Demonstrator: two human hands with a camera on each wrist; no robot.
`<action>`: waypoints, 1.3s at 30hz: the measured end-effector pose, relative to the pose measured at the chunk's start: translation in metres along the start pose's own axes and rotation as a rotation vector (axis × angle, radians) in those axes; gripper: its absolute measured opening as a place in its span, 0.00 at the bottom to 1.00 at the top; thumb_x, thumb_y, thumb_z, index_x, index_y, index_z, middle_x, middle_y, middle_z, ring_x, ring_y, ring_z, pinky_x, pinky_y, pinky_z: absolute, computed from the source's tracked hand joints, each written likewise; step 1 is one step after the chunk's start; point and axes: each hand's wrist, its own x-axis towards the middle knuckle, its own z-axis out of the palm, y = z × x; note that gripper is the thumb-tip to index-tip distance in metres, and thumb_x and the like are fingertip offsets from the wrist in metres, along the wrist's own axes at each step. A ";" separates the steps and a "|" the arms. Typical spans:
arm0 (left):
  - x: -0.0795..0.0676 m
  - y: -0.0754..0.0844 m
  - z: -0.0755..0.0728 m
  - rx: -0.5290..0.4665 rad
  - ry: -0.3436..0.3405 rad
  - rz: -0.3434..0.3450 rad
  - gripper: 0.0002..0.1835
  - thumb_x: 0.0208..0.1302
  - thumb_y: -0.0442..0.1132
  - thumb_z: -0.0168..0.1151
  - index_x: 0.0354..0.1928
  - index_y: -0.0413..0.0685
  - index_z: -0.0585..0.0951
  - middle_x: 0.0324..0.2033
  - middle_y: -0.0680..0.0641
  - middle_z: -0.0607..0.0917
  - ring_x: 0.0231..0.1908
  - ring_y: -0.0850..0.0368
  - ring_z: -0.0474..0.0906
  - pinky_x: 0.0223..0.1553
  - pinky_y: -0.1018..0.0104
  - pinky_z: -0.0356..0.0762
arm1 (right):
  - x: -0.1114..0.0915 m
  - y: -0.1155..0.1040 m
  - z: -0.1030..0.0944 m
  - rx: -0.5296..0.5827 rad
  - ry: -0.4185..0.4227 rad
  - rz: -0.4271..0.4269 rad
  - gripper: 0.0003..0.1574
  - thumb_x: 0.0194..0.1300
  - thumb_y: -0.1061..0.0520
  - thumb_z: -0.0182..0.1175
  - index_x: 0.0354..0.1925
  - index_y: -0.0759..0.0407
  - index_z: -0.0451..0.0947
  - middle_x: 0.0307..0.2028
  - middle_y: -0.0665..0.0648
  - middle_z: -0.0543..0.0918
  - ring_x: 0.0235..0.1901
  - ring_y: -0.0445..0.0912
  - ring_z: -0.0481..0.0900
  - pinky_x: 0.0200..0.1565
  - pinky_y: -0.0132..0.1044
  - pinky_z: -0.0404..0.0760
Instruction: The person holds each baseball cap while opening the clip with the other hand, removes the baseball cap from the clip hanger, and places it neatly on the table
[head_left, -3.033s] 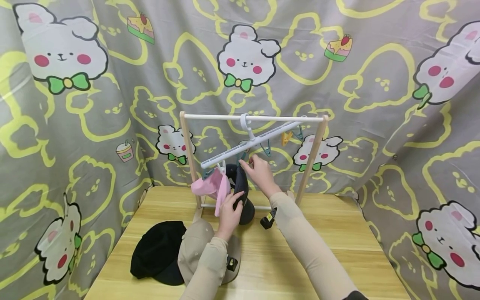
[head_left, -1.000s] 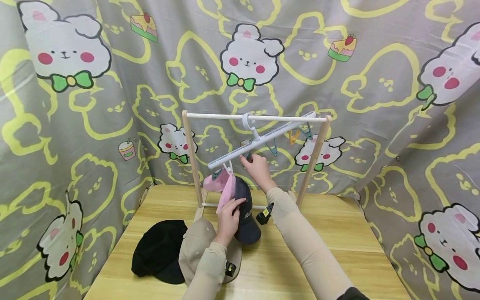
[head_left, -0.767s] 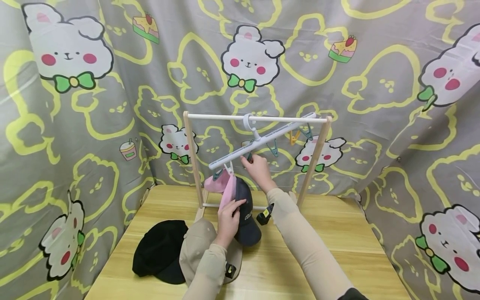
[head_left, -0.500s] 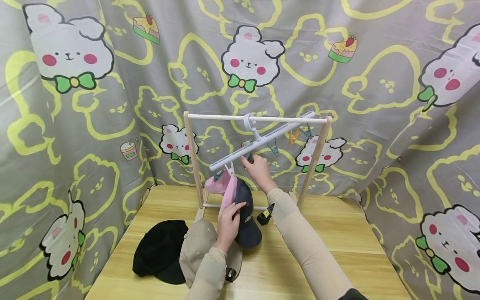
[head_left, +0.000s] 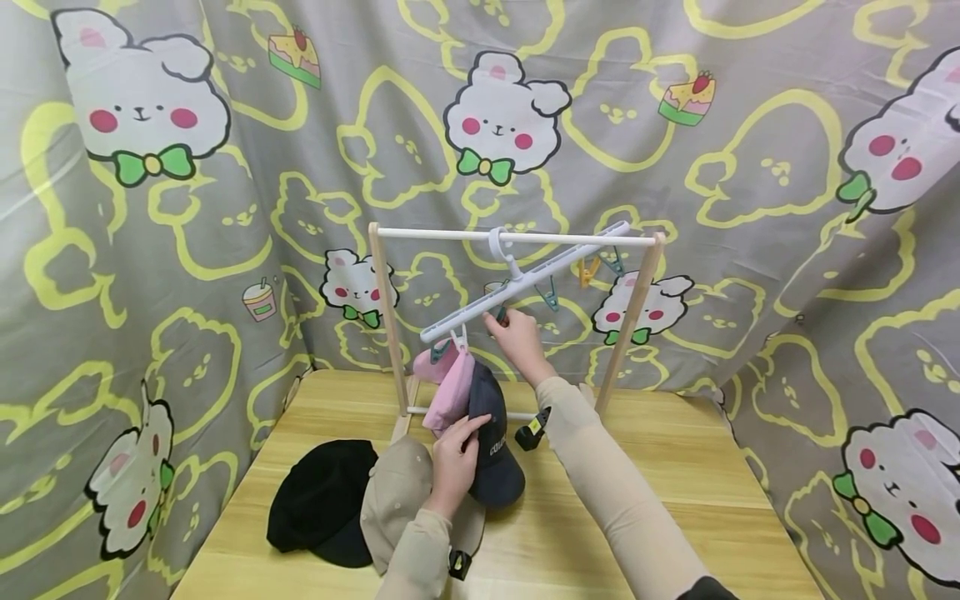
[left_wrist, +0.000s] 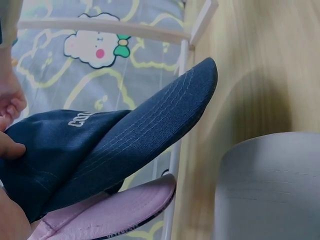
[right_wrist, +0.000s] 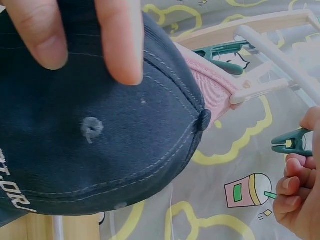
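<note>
Navy cap [head_left: 491,442], brim [head_left: 501,485] down, lengthwise steep, in gripping left hand [head_left: 454,460]; clip [right_wrist: 301,140] in pinching right hand [head_left: 519,340]

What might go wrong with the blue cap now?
It could fall: the clip in the right hand isn't on the blue cap, so if the left hand let go, it would probably drop.

The hanger might tip more: it already slants down toward the pink cap, and the blue cap would perhaps add weight on that side.
</note>
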 end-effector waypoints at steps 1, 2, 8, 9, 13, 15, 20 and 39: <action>-0.001 0.000 0.000 -0.001 -0.001 0.002 0.23 0.52 0.18 0.61 0.43 0.51 0.88 0.42 0.47 0.89 0.44 0.52 0.85 0.48 0.75 0.79 | 0.000 0.000 0.000 -0.003 -0.001 0.003 0.30 0.68 0.37 0.55 0.17 0.52 0.62 0.13 0.49 0.63 0.13 0.43 0.60 0.19 0.33 0.59; -0.002 0.001 -0.001 -0.002 -0.003 0.004 0.24 0.51 0.17 0.61 0.43 0.51 0.88 0.42 0.47 0.89 0.45 0.52 0.85 0.48 0.75 0.79 | 0.000 0.000 0.000 -0.005 -0.002 0.006 0.30 0.68 0.37 0.55 0.17 0.52 0.62 0.13 0.49 0.63 0.13 0.43 0.60 0.19 0.33 0.59; -0.009 0.004 -0.003 -0.031 -0.022 -0.003 0.24 0.53 0.17 0.60 0.45 0.51 0.88 0.43 0.46 0.89 0.46 0.50 0.85 0.51 0.81 0.75 | 0.001 0.000 0.001 -0.007 0.000 0.027 0.30 0.67 0.37 0.57 0.17 0.52 0.62 0.13 0.49 0.64 0.14 0.44 0.60 0.20 0.33 0.60; -0.010 0.004 -0.003 -0.035 -0.022 -0.001 0.23 0.53 0.17 0.60 0.45 0.50 0.87 0.43 0.45 0.89 0.46 0.49 0.85 0.51 0.82 0.74 | 0.001 0.000 0.001 -0.008 0.000 0.029 0.30 0.67 0.37 0.57 0.17 0.52 0.62 0.13 0.49 0.64 0.14 0.44 0.60 0.20 0.33 0.60; -0.014 0.007 -0.004 -0.037 -0.027 -0.005 0.23 0.54 0.18 0.60 0.45 0.50 0.88 0.43 0.45 0.89 0.46 0.49 0.85 0.52 0.84 0.73 | 0.002 0.000 0.001 -0.020 0.005 0.028 0.30 0.66 0.38 0.57 0.17 0.52 0.63 0.13 0.49 0.65 0.14 0.44 0.61 0.20 0.33 0.59; -0.016 0.007 -0.005 -0.033 -0.021 0.003 0.23 0.54 0.18 0.60 0.45 0.51 0.88 0.43 0.45 0.89 0.46 0.50 0.85 0.51 0.82 0.75 | 0.002 0.000 0.000 -0.032 0.005 0.027 0.30 0.66 0.38 0.57 0.17 0.52 0.63 0.13 0.49 0.65 0.14 0.44 0.61 0.20 0.33 0.59; -0.023 0.009 -0.006 -0.038 -0.014 0.010 0.23 0.53 0.17 0.60 0.44 0.50 0.88 0.42 0.45 0.89 0.45 0.50 0.85 0.50 0.81 0.76 | 0.002 0.000 -0.001 -0.029 0.006 0.034 0.30 0.66 0.37 0.57 0.17 0.52 0.63 0.13 0.49 0.65 0.14 0.44 0.61 0.20 0.33 0.60; -0.039 0.013 -0.009 -0.074 -0.006 -0.032 0.23 0.54 0.16 0.61 0.44 0.50 0.88 0.43 0.46 0.89 0.44 0.51 0.86 0.51 0.80 0.77 | 0.000 0.002 0.002 -0.015 0.000 0.017 0.27 0.67 0.41 0.57 0.17 0.53 0.65 0.13 0.49 0.66 0.15 0.43 0.61 0.20 0.33 0.60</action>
